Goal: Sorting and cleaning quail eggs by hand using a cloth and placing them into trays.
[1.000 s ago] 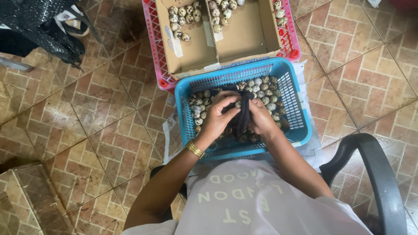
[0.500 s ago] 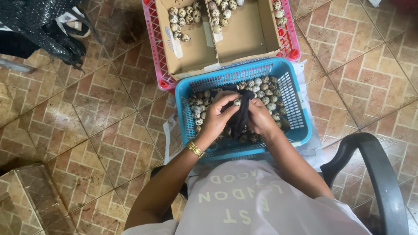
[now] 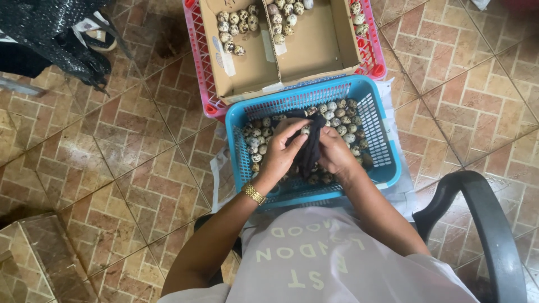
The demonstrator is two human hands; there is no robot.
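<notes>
A blue plastic basket [image 3: 377,147] sits on the tiled floor before me, filled with several small speckled eggs [image 3: 342,124]. Both hands are over it. My left hand [image 3: 282,150], with a gold watch at the wrist, pinches a speckled egg [image 3: 305,130] against a dark cloth [image 3: 310,147]. My right hand [image 3: 333,152] grips that cloth from the other side. The cloth hangs between the two hands and hides the eggs beneath it.
Behind the basket stands a pink crate [image 3: 200,62] holding a cardboard box [image 3: 303,53] with speckled eggs [image 3: 233,28] in its far end. A black chair armrest [image 3: 488,224] curves at the lower right. Dark fabric and a sandal [image 3: 95,36] lie at the top left.
The hands have barely moved; the fingers shift slightly around the cloth and egg. Basket and crate stay in place.
</notes>
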